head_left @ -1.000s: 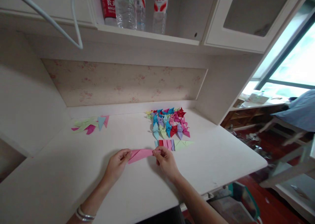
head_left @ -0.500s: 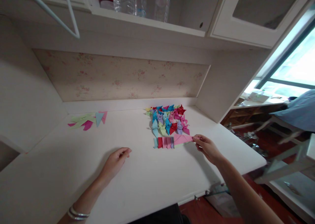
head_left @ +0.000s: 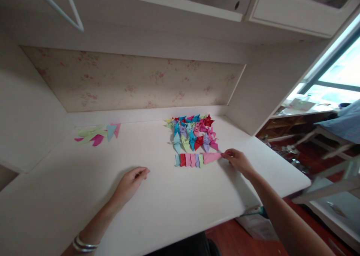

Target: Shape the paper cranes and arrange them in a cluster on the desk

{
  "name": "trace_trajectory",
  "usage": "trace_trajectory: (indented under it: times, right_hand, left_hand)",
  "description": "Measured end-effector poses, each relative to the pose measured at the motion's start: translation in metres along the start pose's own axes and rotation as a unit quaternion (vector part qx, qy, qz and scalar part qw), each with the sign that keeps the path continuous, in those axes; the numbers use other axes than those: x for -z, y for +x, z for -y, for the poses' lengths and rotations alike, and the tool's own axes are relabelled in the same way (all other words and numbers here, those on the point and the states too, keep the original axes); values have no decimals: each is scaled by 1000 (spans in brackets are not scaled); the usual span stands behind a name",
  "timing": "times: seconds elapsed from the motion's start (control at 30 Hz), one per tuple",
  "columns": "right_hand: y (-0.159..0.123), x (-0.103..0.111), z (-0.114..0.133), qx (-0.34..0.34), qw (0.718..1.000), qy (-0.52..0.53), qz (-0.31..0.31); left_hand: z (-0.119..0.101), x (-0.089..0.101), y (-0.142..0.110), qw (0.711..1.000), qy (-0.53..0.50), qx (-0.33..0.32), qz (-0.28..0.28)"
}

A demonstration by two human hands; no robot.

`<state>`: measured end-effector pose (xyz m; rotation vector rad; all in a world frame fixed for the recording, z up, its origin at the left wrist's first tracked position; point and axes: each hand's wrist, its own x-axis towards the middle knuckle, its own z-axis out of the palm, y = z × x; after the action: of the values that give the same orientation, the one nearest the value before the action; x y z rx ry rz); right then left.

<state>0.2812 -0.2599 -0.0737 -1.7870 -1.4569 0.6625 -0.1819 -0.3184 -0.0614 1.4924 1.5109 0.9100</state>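
Note:
My right hand [head_left: 236,161] pinches the narrow tip of a pink folded paper piece [head_left: 211,157], which lies at the right end of a row of folded paper strips [head_left: 188,160] in light blue, red, pink, purple and green. Just behind that row stand several rows of colourful paper cranes [head_left: 192,141]. On the left, my left hand [head_left: 134,180] rests on the white desk [head_left: 157,199] with its fingers curled together; whether anything is inside them is hidden. A silver bracelet circles the left wrist.
At the back left lies a loose pile of folded paper pieces [head_left: 97,133] in green, magenta, blue and pink. An overhead cabinet [head_left: 168,8] hangs above the desk. A side panel [head_left: 270,83] rises at the right, with a stool [head_left: 329,139] beyond.
The pink paper piece has shifted slightly right within the row, uncovering a green strip beside it. My right hand moved with it. The view has tilted down; my left hand stays nearly in place.

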Motion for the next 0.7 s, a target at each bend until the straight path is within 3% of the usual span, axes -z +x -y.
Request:
trace_trajectory:
  times: [0.3,0.53,0.6,0.7]
  right_hand:
    - [-9,-14,-2,65,978,-178,-88]
    - [-19,-15,-1,107,974,-147,-133]
    - [-26,-15,3,128,972,-147,-128]
    - [-38,-19,12,182,964,-178,-73]
  left_hand:
    - [-2,-1,0,1000,1,-2,5]
    - [-4,-2,-1,1000,10,-9,7]
    - [-5,-1,0,1000,21,-8,12]
    - [-3,-2,0,999,33,-10,15]
